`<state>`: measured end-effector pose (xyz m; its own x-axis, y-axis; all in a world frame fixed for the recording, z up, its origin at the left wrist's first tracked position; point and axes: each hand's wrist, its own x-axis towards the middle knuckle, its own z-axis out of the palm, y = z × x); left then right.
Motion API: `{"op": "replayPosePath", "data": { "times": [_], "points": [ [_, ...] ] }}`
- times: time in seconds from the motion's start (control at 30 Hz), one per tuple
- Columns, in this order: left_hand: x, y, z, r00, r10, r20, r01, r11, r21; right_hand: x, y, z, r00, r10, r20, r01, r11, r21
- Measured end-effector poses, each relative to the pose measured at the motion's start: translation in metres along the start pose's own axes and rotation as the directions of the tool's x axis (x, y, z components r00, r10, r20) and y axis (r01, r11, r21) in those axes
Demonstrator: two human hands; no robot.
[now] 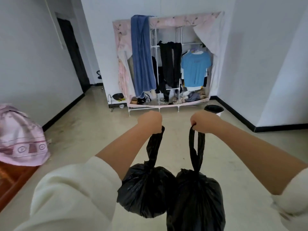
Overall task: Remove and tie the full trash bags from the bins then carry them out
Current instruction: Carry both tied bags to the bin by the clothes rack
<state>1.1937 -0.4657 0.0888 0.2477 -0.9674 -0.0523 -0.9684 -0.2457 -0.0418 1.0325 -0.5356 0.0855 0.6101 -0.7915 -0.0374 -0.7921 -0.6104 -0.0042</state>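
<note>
Two tied black trash bags are held up in front of the body, seen from a head-worn camera. The left hand (150, 121) is closed in a fist around the twisted neck of the left trash bag (146, 189). The right hand (205, 121) is closed around the looped handles of the right trash bag (196, 202). Both bags hang clear of the pale tiled floor (103, 130) and touch each other side by side. Cream sleeves (75, 194) are pushed up on both forearms.

Straight beyond the hands, against the far white wall, an open fabric wardrobe (168, 20) with a pink floral cover is seen. Inside it a blue towel (141, 55), dark garments and a light blue T-shirt (195, 69) are hung; a faint print on the shirt's chest cannot be read. Just right of the wardrobe, a small bin (214, 109) lined with a black bag is stood on the floor. Left of the wardrobe a dark doorway (73, 52) is visible. Far left of the wardrobe, pink patterned bedding (21, 139) is draped over a wooden bed edge. No legible writing is seen anywhere.
</note>
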Motion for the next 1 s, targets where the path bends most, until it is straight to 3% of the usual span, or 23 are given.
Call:
{"op": "replayPosePath", "data": {
  "times": [0.27, 0.7, 1.0],
  "points": [
    [0.239, 0.047, 0.021, 0.997, 0.024, -0.076, -0.023, 1.0, 0.006, 0.182, 0.131, 0.015, 0.998, 0.068, -0.006, -0.068, 0.998, 0.001],
    [0.629, 0.114, 0.043, 0.999, -0.049, 0.013, 0.048, 0.998, 0.03, 0.528, 0.354, 0.042, 0.998, 0.054, -0.013, -0.055, 0.997, -0.061],
    [0.908, 0.156, 0.09, 0.987, 0.015, 0.16, -0.004, 0.998, -0.068, 0.76, 0.486, 0.102, 0.957, 0.183, 0.226, -0.175, 0.983, -0.056]
  ]
}}
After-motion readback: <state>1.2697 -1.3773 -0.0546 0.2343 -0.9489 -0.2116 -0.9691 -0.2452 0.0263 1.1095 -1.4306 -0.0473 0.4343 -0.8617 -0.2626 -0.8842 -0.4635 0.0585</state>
